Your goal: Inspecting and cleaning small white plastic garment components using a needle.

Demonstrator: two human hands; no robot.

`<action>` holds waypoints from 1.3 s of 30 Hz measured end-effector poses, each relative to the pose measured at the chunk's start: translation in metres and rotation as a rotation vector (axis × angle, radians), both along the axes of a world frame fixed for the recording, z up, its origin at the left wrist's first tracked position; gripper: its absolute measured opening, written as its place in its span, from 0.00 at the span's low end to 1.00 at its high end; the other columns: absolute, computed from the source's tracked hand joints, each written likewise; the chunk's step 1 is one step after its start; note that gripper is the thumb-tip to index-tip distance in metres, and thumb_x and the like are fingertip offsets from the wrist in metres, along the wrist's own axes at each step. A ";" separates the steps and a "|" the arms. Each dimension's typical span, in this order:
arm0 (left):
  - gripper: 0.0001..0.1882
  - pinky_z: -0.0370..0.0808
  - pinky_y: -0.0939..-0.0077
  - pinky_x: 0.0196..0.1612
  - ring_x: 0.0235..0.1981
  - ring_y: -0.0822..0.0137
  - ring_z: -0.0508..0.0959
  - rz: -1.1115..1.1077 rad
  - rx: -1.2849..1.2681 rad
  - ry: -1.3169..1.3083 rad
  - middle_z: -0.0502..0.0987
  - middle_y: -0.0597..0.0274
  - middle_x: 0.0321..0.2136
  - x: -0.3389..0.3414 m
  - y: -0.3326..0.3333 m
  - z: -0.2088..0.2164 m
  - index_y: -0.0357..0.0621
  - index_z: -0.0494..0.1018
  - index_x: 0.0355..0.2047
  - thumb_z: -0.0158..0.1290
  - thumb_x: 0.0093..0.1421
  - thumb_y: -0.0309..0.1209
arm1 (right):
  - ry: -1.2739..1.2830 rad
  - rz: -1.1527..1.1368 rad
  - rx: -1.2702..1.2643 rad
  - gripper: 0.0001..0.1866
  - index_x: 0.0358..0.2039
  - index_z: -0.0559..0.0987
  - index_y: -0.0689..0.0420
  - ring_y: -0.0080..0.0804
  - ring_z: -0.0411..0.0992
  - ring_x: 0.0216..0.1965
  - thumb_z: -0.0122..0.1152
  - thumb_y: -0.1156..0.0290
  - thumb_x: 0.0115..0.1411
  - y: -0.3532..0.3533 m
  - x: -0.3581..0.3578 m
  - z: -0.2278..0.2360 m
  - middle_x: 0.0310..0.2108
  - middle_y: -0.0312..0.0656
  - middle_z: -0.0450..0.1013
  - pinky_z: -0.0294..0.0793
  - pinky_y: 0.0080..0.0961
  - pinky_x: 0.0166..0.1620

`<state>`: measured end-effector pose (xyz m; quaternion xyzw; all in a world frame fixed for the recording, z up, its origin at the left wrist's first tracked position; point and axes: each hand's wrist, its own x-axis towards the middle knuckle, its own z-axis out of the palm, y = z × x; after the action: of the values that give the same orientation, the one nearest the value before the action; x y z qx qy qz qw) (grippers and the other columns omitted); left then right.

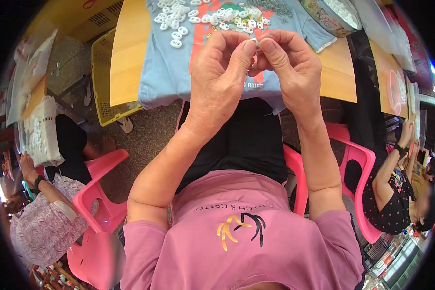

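Note:
My left hand and my right hand meet over the near part of a blue printed cloth. Thumbs and fingertips of both pinch a small white plastic piece between them; most of it is hidden by the fingers. Just beyond my hands lies a heap of white plastic pieces with holes. Oval white two-hole pieces are gathered to the left of it. A pile of small grey metal parts sits at the far right of the cloth.
The cloth covers a wooden table. A round tub full of white pieces stands at its far right corner. A yellow crate is on the floor at left. People sit on both sides, with pink chairs nearby.

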<state>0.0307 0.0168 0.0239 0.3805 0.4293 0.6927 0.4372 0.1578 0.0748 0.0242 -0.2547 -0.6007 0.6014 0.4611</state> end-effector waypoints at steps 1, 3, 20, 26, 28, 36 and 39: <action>0.08 0.75 0.82 0.32 0.27 0.77 0.75 0.000 -0.001 -0.002 0.76 0.63 0.28 0.000 0.000 0.000 0.33 0.70 0.37 0.52 0.65 0.28 | -0.012 0.004 0.015 0.10 0.42 0.75 0.64 0.22 0.74 0.28 0.57 0.71 0.65 0.001 0.000 0.000 0.31 0.40 0.75 0.78 0.22 0.31; 0.09 0.73 0.83 0.31 0.28 0.77 0.75 0.019 -0.014 0.066 0.76 0.64 0.28 -0.001 0.000 0.001 0.33 0.71 0.37 0.53 0.65 0.29 | -0.047 -0.007 0.023 0.10 0.42 0.75 0.65 0.22 0.74 0.28 0.57 0.72 0.64 0.001 0.001 0.003 0.31 0.40 0.75 0.78 0.22 0.32; 0.10 0.71 0.84 0.31 0.27 0.79 0.74 -0.131 -0.039 0.087 0.76 0.66 0.25 -0.008 -0.003 0.000 0.35 0.72 0.35 0.54 0.64 0.32 | -0.595 0.044 1.136 0.06 0.33 0.75 0.64 0.37 0.72 0.29 0.63 0.78 0.56 0.030 0.019 0.044 0.30 0.45 0.73 0.72 0.26 0.31; 0.09 0.73 0.83 0.30 0.26 0.77 0.75 -0.092 -0.048 0.050 0.76 0.65 0.25 -0.003 -0.003 0.001 0.33 0.72 0.35 0.53 0.64 0.29 | -0.519 -0.020 1.158 0.05 0.32 0.75 0.63 0.37 0.73 0.29 0.62 0.79 0.56 0.032 0.014 0.028 0.30 0.46 0.73 0.72 0.27 0.31; 0.09 0.73 0.83 0.30 0.26 0.77 0.76 -0.073 -0.042 0.042 0.76 0.64 0.26 -0.002 -0.002 -0.001 0.33 0.71 0.35 0.53 0.64 0.29 | -0.460 -0.041 1.157 0.04 0.32 0.75 0.64 0.36 0.72 0.27 0.61 0.79 0.57 0.033 0.010 0.022 0.29 0.44 0.73 0.71 0.26 0.30; 0.09 0.73 0.81 0.28 0.24 0.76 0.76 -0.081 -0.155 0.207 0.76 0.64 0.21 -0.020 0.011 -0.020 0.33 0.72 0.33 0.53 0.64 0.29 | -0.588 -0.045 0.899 0.05 0.33 0.75 0.64 0.34 0.70 0.26 0.59 0.75 0.61 0.030 0.003 0.002 0.27 0.41 0.72 0.70 0.25 0.29; 0.10 0.74 0.80 0.29 0.25 0.74 0.76 -0.154 -0.175 0.089 0.76 0.62 0.24 -0.025 0.012 -0.018 0.33 0.72 0.35 0.54 0.63 0.30 | -0.656 0.025 0.741 0.08 0.34 0.75 0.63 0.32 0.70 0.25 0.56 0.71 0.64 0.032 0.009 0.009 0.27 0.42 0.71 0.69 0.25 0.29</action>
<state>0.0054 0.0287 0.0056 0.4033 0.4766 0.5992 0.5011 0.1670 0.1071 0.0329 -0.2425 -0.8906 0.2408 0.3001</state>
